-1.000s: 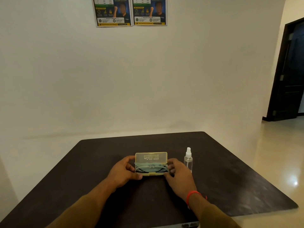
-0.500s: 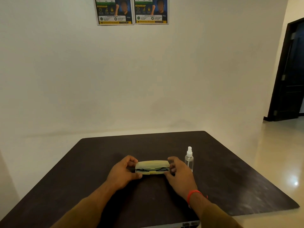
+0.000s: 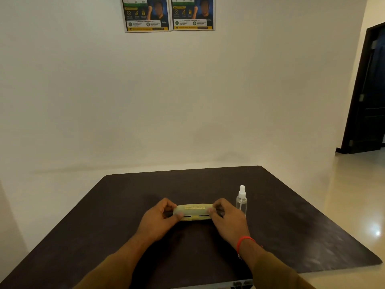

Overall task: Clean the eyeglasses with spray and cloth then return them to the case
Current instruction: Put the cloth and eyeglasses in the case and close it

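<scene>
A pale yellow-green glasses case lies on the dark table, its lid down with only a thin dark slit left along the front. My left hand grips its left end and my right hand grips its right end, fingers on the lid. The eyeglasses are hidden inside the case. A small clear spray bottle with a white nozzle stands upright just right of my right hand. No cloth is visible.
The table's far edge runs close to a plain white wall with two posters. A dark doorway opens at the right over a glossy floor. A device's edge shows at the near table edge.
The case lid, upright a second ago with the glasses showing inside, has swung down until almost flat on the base. Both hands stayed at the case ends.
</scene>
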